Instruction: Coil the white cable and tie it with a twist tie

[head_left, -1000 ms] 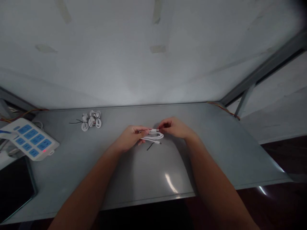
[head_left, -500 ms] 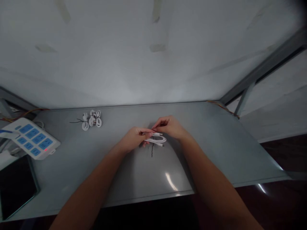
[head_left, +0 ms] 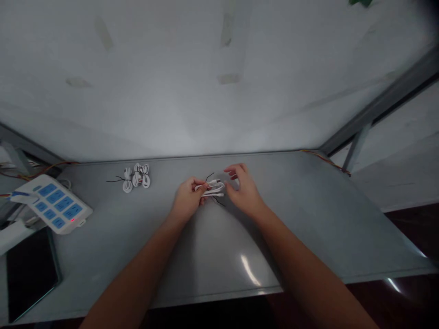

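Note:
A coiled white cable (head_left: 216, 188) is pinched in my left hand (head_left: 190, 196), its plug ends pointing right. A thin black twist tie (head_left: 220, 201) runs by the coil, one end sticking up above it and the other trailing below. My right hand (head_left: 243, 190) is just right of the coil, thumb and fingers apart, with nothing visible between them. Part of the coil is hidden behind my left fingers.
Several tied bundles of white cable (head_left: 137, 176) lie at the back left of the grey table (head_left: 295, 219). A white power strip (head_left: 56, 203) with blue sockets and a dark tablet-like panel (head_left: 31, 272) are on the left. A wall rises behind.
My right hand has let go of the twist tie and opened, just right of the cable. The tie's upper end now shows above the coil. The camera view has shifted slightly.

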Action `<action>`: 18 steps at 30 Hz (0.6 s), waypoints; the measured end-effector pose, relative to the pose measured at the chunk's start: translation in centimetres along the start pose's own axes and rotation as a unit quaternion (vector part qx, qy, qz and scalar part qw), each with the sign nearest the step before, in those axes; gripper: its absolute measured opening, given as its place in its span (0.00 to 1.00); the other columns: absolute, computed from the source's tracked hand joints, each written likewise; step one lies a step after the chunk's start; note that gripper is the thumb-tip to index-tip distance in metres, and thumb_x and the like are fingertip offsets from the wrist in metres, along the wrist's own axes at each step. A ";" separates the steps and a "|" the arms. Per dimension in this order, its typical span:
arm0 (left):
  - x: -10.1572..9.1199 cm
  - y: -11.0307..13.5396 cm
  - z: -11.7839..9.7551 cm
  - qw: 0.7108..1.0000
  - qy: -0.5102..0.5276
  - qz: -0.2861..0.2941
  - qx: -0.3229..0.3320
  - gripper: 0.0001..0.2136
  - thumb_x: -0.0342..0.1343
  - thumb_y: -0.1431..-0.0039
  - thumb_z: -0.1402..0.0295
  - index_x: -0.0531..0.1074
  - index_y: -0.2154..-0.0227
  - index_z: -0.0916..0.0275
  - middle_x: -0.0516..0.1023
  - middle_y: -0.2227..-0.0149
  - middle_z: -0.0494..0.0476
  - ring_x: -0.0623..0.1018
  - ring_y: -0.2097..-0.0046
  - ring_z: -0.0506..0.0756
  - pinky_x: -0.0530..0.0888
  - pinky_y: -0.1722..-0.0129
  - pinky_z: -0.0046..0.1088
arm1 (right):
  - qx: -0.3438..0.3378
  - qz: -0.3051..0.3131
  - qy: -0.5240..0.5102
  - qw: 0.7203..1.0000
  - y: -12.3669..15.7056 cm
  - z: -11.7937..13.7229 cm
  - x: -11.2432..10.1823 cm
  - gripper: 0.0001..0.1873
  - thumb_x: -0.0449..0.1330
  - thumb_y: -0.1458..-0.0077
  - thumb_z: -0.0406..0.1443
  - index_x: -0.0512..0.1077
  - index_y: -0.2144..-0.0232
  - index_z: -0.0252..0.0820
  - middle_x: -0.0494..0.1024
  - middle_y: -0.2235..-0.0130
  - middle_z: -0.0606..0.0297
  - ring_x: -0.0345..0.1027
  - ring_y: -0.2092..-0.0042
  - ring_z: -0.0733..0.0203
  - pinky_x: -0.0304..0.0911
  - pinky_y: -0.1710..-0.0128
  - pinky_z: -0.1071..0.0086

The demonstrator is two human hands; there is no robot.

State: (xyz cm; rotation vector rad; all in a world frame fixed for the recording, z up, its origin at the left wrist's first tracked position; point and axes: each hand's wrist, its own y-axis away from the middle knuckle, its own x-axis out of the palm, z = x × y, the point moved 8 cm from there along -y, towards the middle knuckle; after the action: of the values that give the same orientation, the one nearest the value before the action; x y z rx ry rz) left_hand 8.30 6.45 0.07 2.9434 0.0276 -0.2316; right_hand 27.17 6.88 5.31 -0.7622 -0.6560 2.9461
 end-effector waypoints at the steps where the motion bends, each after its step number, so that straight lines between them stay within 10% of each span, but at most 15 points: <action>1: -0.6 -0.1 -0.2 1.000 -0.003 -0.026 0.005 0.04 0.60 0.37 0.68 0.71 0.65 0.62 0.82 0.70 0.51 0.70 0.80 0.46 0.66 0.78 0.24 | -0.009 -0.012 0.033 0.999 0.2 0.4 -0.2 0.14 0.60 0.47 0.32 0.73 0.56 0.43 0.77 0.52 0.54 0.72 0.55 0.54 0.69 0.53 0.59; 9: -2.7 -0.6 0.0 0.995 -0.001 -0.102 0.013 0.04 0.59 0.36 0.69 0.71 0.65 0.63 0.83 0.66 0.55 0.72 0.79 0.47 0.66 0.77 0.24 | 0.128 0.158 0.077 0.976 1.6 -0.8 3.3 0.12 0.64 0.39 0.43 0.81 0.61 0.40 0.83 0.67 0.60 0.74 0.67 0.57 0.63 0.66 0.66; 18: -2.8 -1.0 0.5 0.993 -0.002 -0.111 0.029 0.04 0.60 0.38 0.68 0.72 0.65 0.62 0.82 0.68 0.54 0.71 0.80 0.47 0.65 0.78 0.25 | 0.169 0.204 0.060 0.963 1.9 -1.7 4.1 0.10 0.65 0.41 0.38 0.84 0.61 0.39 0.82 0.72 0.62 0.74 0.71 0.59 0.62 0.70 0.69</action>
State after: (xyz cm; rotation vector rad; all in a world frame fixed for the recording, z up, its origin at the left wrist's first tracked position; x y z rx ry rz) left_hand 5.43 7.35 -0.12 2.9964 0.3535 -0.2729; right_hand 24.53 6.32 1.35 -1.1383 0.0262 3.1951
